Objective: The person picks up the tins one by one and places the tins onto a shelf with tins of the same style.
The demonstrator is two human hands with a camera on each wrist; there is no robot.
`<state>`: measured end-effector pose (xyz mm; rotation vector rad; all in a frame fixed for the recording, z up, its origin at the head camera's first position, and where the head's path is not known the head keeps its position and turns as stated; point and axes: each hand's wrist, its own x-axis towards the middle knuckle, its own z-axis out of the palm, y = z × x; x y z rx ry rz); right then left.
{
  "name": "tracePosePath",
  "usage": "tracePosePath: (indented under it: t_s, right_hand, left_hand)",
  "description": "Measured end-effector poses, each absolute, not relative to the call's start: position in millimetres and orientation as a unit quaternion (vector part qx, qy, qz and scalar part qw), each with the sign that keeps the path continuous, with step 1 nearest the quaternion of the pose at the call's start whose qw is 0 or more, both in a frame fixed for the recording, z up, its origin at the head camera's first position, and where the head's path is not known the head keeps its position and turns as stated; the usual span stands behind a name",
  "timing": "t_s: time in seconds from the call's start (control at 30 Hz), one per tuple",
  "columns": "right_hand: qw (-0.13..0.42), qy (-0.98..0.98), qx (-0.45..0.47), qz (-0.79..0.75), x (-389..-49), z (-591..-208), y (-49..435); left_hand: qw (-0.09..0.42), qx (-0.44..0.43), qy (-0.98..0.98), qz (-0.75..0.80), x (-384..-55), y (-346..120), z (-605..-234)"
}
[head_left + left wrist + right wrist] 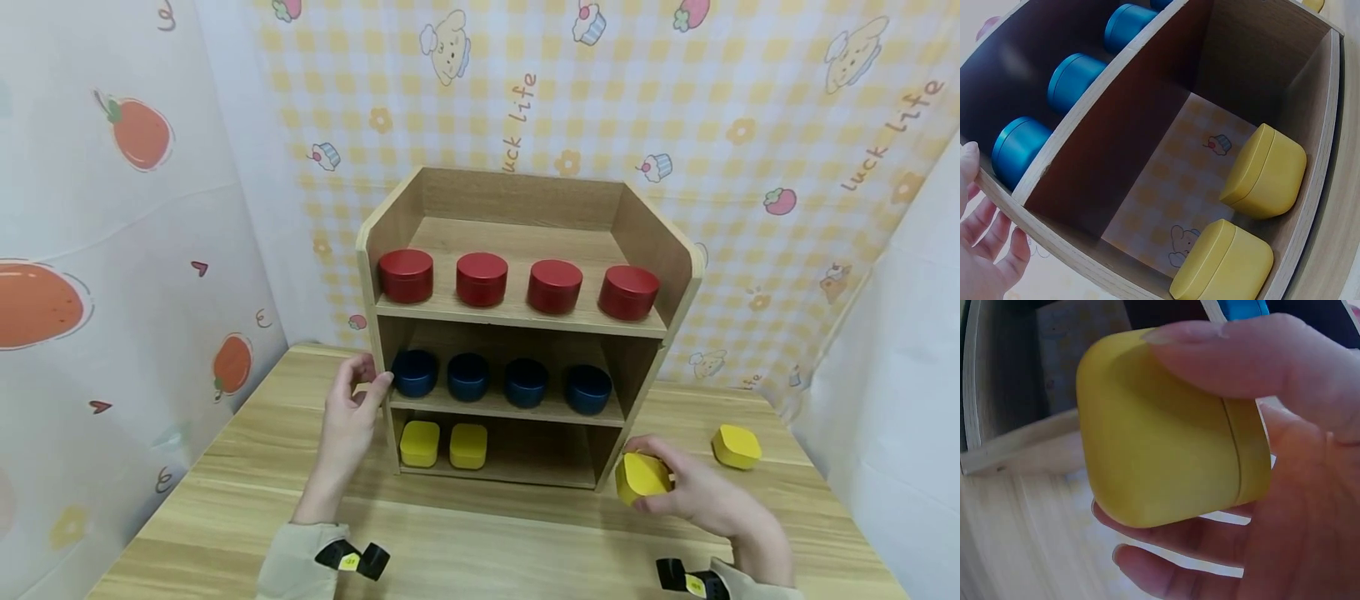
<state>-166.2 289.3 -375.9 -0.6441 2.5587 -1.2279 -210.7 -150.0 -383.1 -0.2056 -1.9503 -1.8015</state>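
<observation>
My right hand (701,492) holds a square yellow tin (643,478) with rounded corners, just in front of the shelf's lower right corner. Thumb and fingers grip it from opposite sides in the right wrist view, where the tin (1154,437) shows the seam of its lid. At the other side, my left hand (354,408) grips the left side panel of the wooden shelf (517,312), thumb on the front edge and fingers along the outer face. Two yellow tins (419,443) stand at the left of the bottom tier; the left wrist view shows them (1269,178) close up.
Several round red tins (481,279) line the top tier, and several round blue tins (468,377) the middle one. Another yellow tin (737,447) lies on the wooden table (480,542) right of the shelf. Patterned cloth (517,125) hangs behind.
</observation>
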Motion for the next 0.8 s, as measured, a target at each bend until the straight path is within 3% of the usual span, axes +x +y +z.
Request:
tracePosePath:
  t_s: [0.8]
  right_hand:
    - [0.128,0.899,-0.266,-0.324,-182.3,-383.1,210.5]
  left_hand:
    - [0.237,-0.076,-0.712,-0.656,-209.6,-149.9,-382.0]
